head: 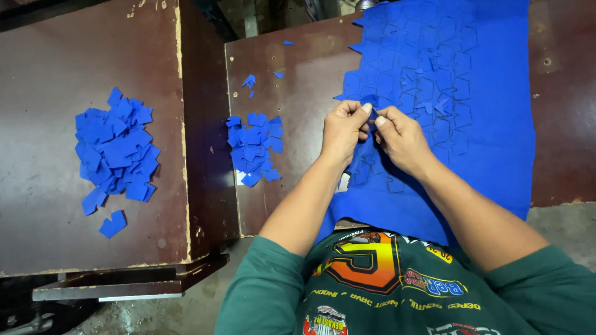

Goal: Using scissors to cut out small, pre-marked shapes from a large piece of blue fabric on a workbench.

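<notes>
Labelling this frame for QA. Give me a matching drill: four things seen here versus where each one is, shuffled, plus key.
Things:
1. large pile of blue cut pieces
2. smaller pile of blue cut pieces
3. blue die-cut sheet
4. small blue piece

Places:
A. spread under both hands
B. on the left table
C. pinched between left hand and right hand
D. left part of the right table

Pairs: 1-B, 2-D, 3-A, 4-C

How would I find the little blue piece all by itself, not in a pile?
Look at the big brown table on the far left, which carries a large heap of blue cut-outs. Just below that heap, toward the table's near edge, lies one blue notched piece. It sits apart, touching no other pieces.
</notes>
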